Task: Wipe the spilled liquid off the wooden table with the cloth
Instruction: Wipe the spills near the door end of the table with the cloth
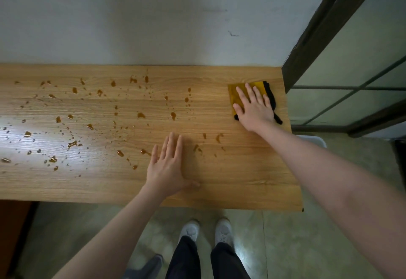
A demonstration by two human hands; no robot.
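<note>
A long wooden table (241, 180) runs across the view against a wall. Brown liquid (140, 115) lies on it in many drops and small puddles, mostly over the left and middle. A folded yellow cloth (234, 94) with a black edge sits at the table's far right corner. My right hand (252, 106) lies flat on the cloth with straight fingers spread. My left hand (168, 166) rests flat on the bare wood near the front middle, fingers straight, beside a few drops.
A pale wall (153, 15) stands right behind the table. A dark-framed glass door (351, 70) is at the right, close to the table's end. My white shoes (224, 230) are on the tiled floor below the front edge.
</note>
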